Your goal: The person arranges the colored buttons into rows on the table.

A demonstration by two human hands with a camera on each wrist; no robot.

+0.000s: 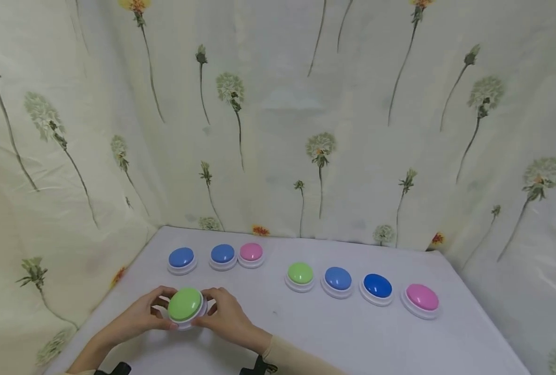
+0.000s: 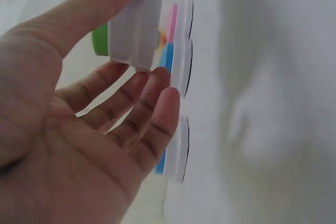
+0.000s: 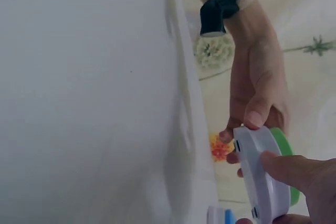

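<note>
Lower edge: A cream sleeve (image 1: pixel 301 358) and a black wrist device (image 1: pixel 258 366) are seen at the bottom centre of the head view; a second black device (image 1: pixel 117 369) is cut off at the lower left.
Left hand: The left hand (image 1: pixel 135 317) is placed at the lower left; one side of the held button is pinched between thumb and fingers, while some fingers are left loosely spread in the left wrist view.
Right hand: The opposite side is gripped by the right hand (image 1: pixel 231 319), with the thumb pressed against the white base.
Held button: A green-topped button (image 1: pixel 185 304) is held between both hands at the lower left of the frame, tilted and raised off the white table (image 1: pixel 353 344).
Right group: At centre right, a pink button (image 1: pixel 421 298), a dark blue button (image 1: pixel 377 287), a lighter blue button (image 1: pixel 338 279) and another green button (image 1: pixel 300 274) are set in a slanting line.
Left group: Left of centre, a blue button (image 1: pixel 181 258) is set apart from a second blue button (image 1: pixel 223 254), beside which a smaller-looking pink one (image 1: pixel 251 252) is closely placed.
Backdrop: The upper frame is filled by a pale curtain (image 1: pixel 268 130) printed with dandelions.
</note>
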